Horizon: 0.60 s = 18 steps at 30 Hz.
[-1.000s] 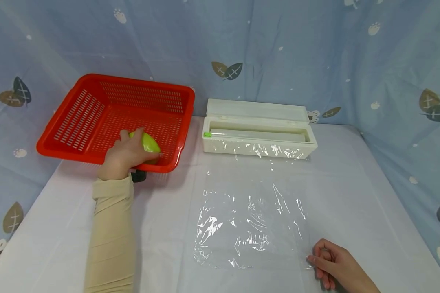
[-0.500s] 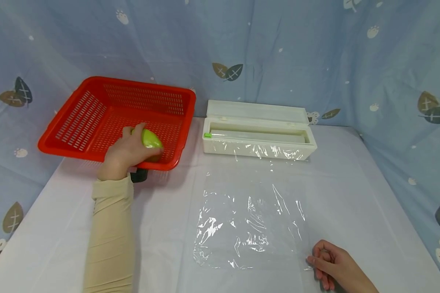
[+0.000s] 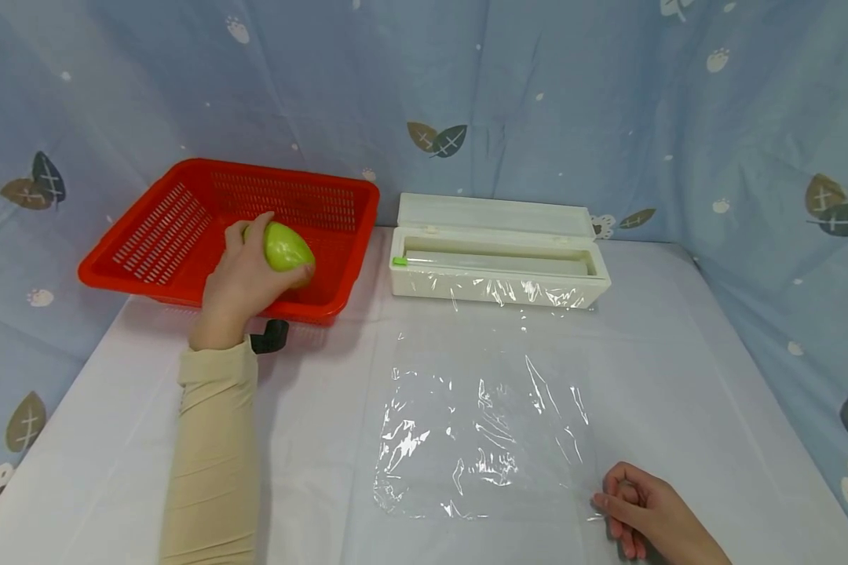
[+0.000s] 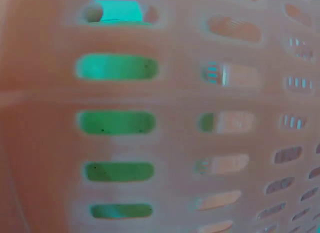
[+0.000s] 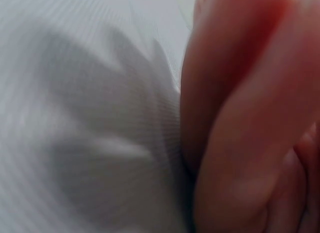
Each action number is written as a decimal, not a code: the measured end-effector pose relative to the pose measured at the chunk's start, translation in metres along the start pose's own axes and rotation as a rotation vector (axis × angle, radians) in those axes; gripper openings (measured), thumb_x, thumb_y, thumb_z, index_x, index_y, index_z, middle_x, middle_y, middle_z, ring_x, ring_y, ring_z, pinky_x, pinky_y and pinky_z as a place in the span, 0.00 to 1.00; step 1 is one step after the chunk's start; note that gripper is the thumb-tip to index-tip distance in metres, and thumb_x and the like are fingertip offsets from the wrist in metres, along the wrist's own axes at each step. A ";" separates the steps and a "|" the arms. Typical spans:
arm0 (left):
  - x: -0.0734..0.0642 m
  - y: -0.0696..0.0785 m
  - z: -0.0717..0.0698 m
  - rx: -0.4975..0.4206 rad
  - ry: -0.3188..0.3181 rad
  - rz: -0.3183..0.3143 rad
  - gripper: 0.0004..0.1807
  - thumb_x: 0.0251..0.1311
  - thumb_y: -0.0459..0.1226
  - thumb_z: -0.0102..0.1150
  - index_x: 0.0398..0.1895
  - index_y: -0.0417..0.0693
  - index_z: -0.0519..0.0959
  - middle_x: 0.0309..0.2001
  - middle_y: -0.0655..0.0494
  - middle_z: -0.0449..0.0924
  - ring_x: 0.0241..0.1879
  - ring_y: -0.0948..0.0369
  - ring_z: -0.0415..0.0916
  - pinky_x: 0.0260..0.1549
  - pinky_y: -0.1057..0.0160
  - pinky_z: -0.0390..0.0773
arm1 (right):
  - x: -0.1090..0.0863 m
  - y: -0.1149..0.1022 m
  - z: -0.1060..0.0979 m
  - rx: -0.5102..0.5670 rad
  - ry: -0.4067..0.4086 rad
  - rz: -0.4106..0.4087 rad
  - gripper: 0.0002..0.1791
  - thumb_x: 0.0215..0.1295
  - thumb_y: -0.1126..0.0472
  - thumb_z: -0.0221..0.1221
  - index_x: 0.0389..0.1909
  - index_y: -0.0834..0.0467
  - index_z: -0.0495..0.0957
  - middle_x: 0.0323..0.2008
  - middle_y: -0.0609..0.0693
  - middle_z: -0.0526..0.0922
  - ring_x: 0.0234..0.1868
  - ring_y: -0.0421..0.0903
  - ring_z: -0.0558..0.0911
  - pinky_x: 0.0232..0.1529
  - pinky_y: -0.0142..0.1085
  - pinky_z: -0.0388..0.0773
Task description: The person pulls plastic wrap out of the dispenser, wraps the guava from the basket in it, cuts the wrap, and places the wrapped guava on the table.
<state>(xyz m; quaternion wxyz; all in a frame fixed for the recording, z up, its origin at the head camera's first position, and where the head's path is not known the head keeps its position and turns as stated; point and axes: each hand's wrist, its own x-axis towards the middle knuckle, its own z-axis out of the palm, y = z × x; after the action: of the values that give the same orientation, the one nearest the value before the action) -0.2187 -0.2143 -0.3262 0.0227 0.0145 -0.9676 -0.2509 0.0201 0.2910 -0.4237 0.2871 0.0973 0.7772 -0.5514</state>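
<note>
White tabletop [image 3: 678, 353] spreads right of the clear plastic film [image 3: 495, 463], its edge pinched by the right hand [image 3: 652, 512]; the left hand [image 3: 243, 275] grips a rounded green fruit [image 3: 285, 247], higher than before.

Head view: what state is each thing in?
Green fruit: gripped by the left hand.
Red basket: open-topped.
White box: lid open.
Plastic film: drawn out, wrinkled, spread over the table; the right hand pinches its near corner.

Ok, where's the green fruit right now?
In the head view, the green fruit is left of centre, held in the left-hand grip, in or just above the red basket, toward its right end.
</note>
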 end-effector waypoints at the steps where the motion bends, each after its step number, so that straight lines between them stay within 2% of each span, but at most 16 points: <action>1: 0.000 0.000 -0.001 -0.014 0.006 0.000 0.52 0.44 0.63 0.52 0.69 0.62 0.39 0.65 0.45 0.41 0.43 0.44 0.66 0.29 0.41 0.68 | 0.000 0.000 0.000 0.002 0.003 0.001 0.18 0.58 0.53 0.57 0.34 0.64 0.64 0.18 0.56 0.74 0.13 0.43 0.72 0.15 0.39 0.73; 5: -0.001 0.001 -0.002 -0.077 0.028 -0.002 0.51 0.43 0.64 0.53 0.69 0.64 0.40 0.65 0.48 0.40 0.44 0.43 0.65 0.32 0.41 0.69 | -0.001 0.000 -0.001 0.008 -0.006 -0.011 0.17 0.58 0.54 0.57 0.34 0.64 0.63 0.17 0.56 0.74 0.13 0.43 0.72 0.15 0.39 0.73; 11: -0.002 0.004 -0.006 -0.202 0.064 0.001 0.50 0.42 0.62 0.56 0.68 0.68 0.41 0.65 0.55 0.40 0.48 0.44 0.64 0.40 0.42 0.70 | -0.005 0.001 -0.003 0.030 -0.060 -0.061 0.14 0.61 0.58 0.55 0.33 0.64 0.63 0.17 0.58 0.74 0.14 0.43 0.72 0.14 0.39 0.73; 18: -0.005 0.012 -0.012 -0.272 0.105 0.036 0.48 0.43 0.61 0.57 0.66 0.74 0.42 0.65 0.61 0.40 0.50 0.45 0.63 0.43 0.42 0.69 | -0.005 0.000 -0.003 0.031 -0.054 -0.047 0.15 0.61 0.57 0.55 0.33 0.64 0.63 0.17 0.58 0.75 0.14 0.43 0.73 0.14 0.39 0.73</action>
<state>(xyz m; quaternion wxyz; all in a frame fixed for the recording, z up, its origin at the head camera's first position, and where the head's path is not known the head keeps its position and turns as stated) -0.2129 -0.2095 -0.3102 0.0795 0.0068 -0.9223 -0.3781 0.0229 0.2943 -0.4206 0.2933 0.0686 0.7627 -0.5723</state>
